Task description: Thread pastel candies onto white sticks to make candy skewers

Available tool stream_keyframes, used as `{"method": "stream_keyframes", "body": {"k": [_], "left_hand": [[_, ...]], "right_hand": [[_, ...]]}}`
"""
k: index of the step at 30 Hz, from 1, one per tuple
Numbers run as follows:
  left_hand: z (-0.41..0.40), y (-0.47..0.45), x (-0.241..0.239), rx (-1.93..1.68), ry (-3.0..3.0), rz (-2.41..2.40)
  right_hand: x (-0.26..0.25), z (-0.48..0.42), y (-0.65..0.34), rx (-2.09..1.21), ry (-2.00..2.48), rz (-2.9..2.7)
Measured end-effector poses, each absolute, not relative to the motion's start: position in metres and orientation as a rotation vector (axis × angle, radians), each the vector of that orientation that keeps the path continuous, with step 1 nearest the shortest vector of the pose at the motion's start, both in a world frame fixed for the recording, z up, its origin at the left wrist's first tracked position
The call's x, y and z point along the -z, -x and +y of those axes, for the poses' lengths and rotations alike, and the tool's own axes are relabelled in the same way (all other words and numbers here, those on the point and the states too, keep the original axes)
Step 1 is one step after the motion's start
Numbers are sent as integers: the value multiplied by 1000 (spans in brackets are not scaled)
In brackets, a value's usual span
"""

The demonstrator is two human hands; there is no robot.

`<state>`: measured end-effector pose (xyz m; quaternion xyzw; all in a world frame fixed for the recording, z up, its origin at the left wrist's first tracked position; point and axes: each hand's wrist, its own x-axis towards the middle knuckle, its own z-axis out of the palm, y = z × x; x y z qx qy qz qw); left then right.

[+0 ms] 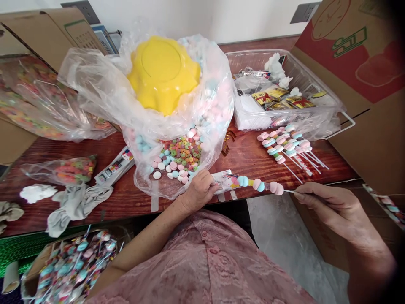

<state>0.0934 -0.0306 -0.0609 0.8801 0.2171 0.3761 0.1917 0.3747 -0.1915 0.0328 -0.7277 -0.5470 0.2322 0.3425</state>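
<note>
My right hand (325,202) pinches the thin white stick end of a candy skewer (259,184) threaded with pink, blue and yellow marshmallow pieces. My left hand (199,190) is closed round a small printed clear wrapper (225,180) at the skewer's other end, at the table's front edge. Just behind the left hand a big clear plastic bag (104,88) lies open, holding loose pastel candies (180,158) and an upturned yellow bowl (163,71).
Several finished skewers (284,145) lie on the wooden table (249,158), in front of a clear tray (316,114) of wrappers. Cardboard boxes stand right (363,84) and left. Candy bags, grey gloves (77,202) and a box of wrapped skewers (72,266) sit at the left.
</note>
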Motion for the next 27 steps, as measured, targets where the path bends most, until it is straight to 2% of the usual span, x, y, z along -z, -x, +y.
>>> {"method": "stream_keyframes", "body": {"k": [5, 17, 27], "left_hand": [[-33, -93, 61, -1002, -2355, 707], [-36, -96, 68, -1057, -2234, 704], [-36, -95, 63, -1044, -2407, 652]], "right_hand": [[-45, -193, -372, -599, 1797, -1592], [-15, -204, -383, -357, 1764, -1236], [-26, -199, -379, -475, 1805, -1480]]}}
